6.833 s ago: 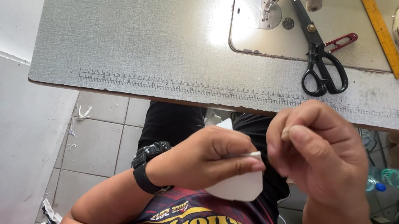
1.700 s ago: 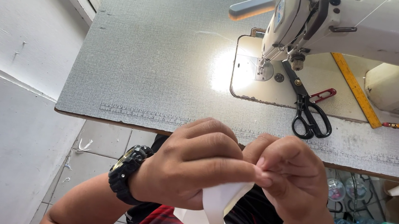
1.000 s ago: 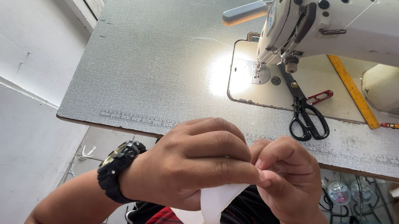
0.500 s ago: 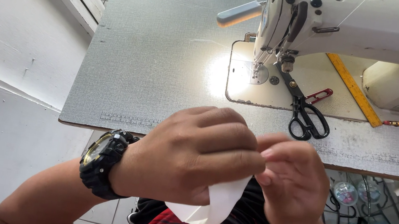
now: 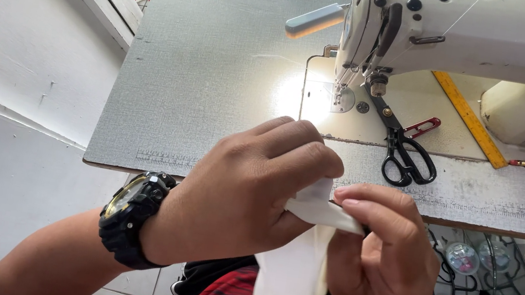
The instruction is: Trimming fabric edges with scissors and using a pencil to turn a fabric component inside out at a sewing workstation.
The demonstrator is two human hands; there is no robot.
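Pinching a small white fabric piece between our left hand and right hand, both closed on its folded top edge, we hold it below the grey textured desk; its smooth, limp length hangs downward.

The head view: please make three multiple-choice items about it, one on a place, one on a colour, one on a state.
1. Where do the scissors lie?
A. on the floor
B. on the sewing table, beside the machine's needle
C. in the left hand

2. What colour is the ruler?
A. yellow
B. blue
C. green

3. How is the white fabric piece held?
A. flat on the table
B. under the needle
C. pinched by both hands

Answers: 1 B, the scissors rest on the tabletop; 2 A, the ruler is yellow; 3 C, the left hand and right hand grip its top edge.
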